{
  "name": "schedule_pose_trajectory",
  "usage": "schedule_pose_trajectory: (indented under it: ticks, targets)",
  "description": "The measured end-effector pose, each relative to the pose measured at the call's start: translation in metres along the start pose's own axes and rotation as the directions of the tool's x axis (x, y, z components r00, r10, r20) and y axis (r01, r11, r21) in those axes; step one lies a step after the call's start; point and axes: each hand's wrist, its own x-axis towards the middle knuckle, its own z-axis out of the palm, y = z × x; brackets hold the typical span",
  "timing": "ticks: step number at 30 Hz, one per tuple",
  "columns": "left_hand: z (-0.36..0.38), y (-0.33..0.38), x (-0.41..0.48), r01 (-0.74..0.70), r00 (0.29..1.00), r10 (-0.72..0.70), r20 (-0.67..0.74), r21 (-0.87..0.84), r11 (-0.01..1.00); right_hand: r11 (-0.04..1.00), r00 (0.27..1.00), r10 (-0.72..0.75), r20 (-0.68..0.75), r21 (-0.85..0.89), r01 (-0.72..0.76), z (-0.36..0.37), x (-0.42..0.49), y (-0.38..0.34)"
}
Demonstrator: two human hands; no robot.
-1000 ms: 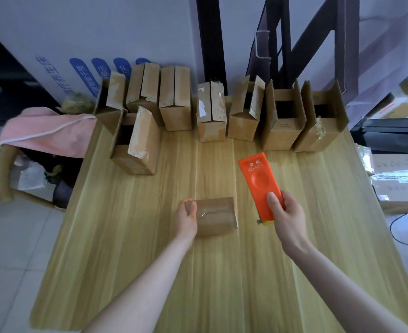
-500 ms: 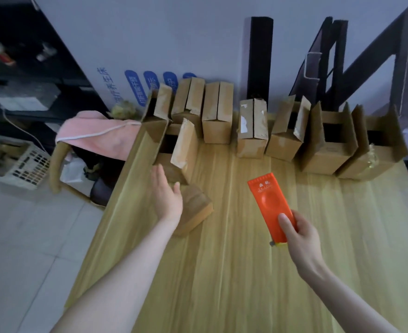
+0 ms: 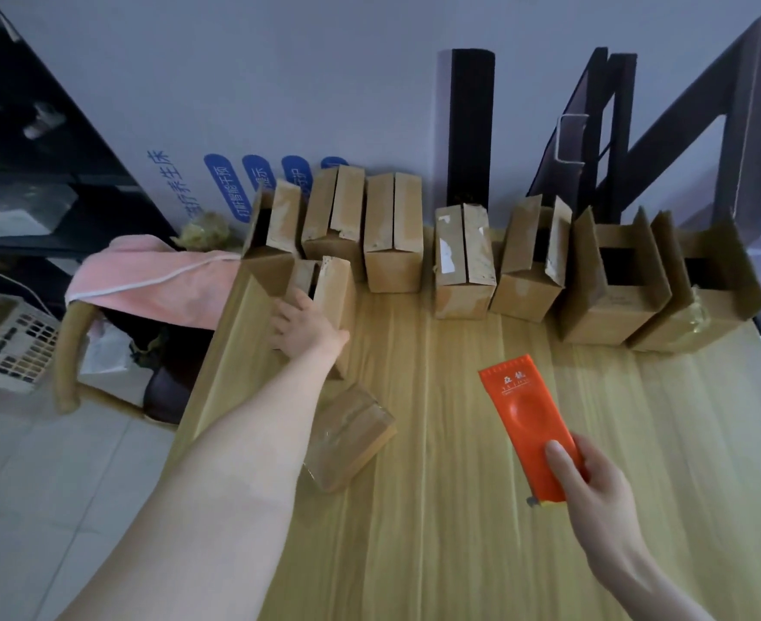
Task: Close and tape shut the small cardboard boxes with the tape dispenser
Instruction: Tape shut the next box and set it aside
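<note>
**Head view, box-taping task.** The left hand (image 3: 308,328) reaches to the far left part of the desk (image 3: 459,540). It lies against the open box (image 3: 335,294), which stands just in front of the back row (image 3: 393,244).

- **Key relation:** From the fingers (image 3: 283,317) this box lies at 12 to 1 o'clock, in contact. The thumb points up toward the box's dark mouth, between two raised flaps.
- **Left grip:** Blur hides whether the fingers are curled round the cardboard or merely rest on it, so the grip cannot be told.
- **Long axis:** Judged from the flaps, the box's long axis runs about 12 to 6 o'clock.
- **Nearer hand:** The left hand is plainly the nearer one. The right hand (image 3: 603,495) is well apart, at 4 o'clock from the box.
- **Right grip:** The right hand grips the orange tape dispenser (image 3: 526,423) by its near end, thumb flat on top. The dispenser's body lies along 11 to 5 o'clock.
- **Likely next move:** A pull of the open box toward 6 o'clock, into the bare space beside the dispenser.

**Count:** There are nine boxes in all (seven in the back row, the open box at the left hand, and one taped box (image 3: 352,434) lying flat at 5 o'clock from that hand, partly behind the forearm). There is one dispenser. The taped box appears sealed with clear tape. Several boxes in the back row show raised flaps, so most of the task is judged to remain.
</note>
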Motion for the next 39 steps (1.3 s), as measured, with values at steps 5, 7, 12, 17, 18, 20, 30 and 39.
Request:
schedule_pose_trajectory:
  ticks: [5, 7, 12, 17, 18, 20, 30, 39]
  targets:
    - [-0.004, -0.008, -0.005, -0.085, 0.996, 0.084, -0.022, -0.048, 0.995, 0.998, 0.998, -0.057, -0.026, 0.025, 0.057, -0.004, 0.006, -0.006]
    - [-0.008, -0.008, -0.021, -0.21, 0.974, 0.205, -0.092, -0.047, 0.977, 0.995, 0.995, -0.082, -0.061, 0.056, 0.085, -0.013, 0.01, -0.013]
    - [-0.034, 0.03, -0.081, -0.515, 0.822, 0.518, -0.237, 0.077, 0.854, 0.966, 0.972, -0.167, -0.166, 0.169, 0.195, -0.055, 0.015, -0.041]
    - [-0.027, 0.079, -0.149, -0.792, 0.603, 0.796, -0.058, 0.071, 0.606, 0.924, 0.948, -0.257, -0.185, 0.241, 0.298, -0.099, 0.017, -0.066]
    - [-0.021, 0.084, -0.163, -0.844, 0.534, 0.846, 0.012, 0.069, 0.532, 0.921, 0.949, -0.263, -0.172, 0.249, 0.3, -0.107, 0.017, -0.067]
    - [-0.007, 0.091, -0.188, -0.919, 0.393, 0.908, 0.145, 0.063, 0.388, 0.921, 0.952, -0.274, -0.136, 0.248, 0.3, -0.121, 0.018, -0.067]
    - [0.065, 0.081, -0.234, -0.967, 0.161, 0.84, 0.518, 0.253, 0.03, 0.948, 0.986, -0.149, 0.073, 0.294, 0.122, -0.157, 0.008, -0.037]
    - [-0.045, 0.119, -0.255, -0.177, 0.761, 0.63, 0.153, -0.886, 0.429, 0.957, 0.963, -0.198, 0.18, 0.246, 0.151, -0.169, 0.001, -0.04]
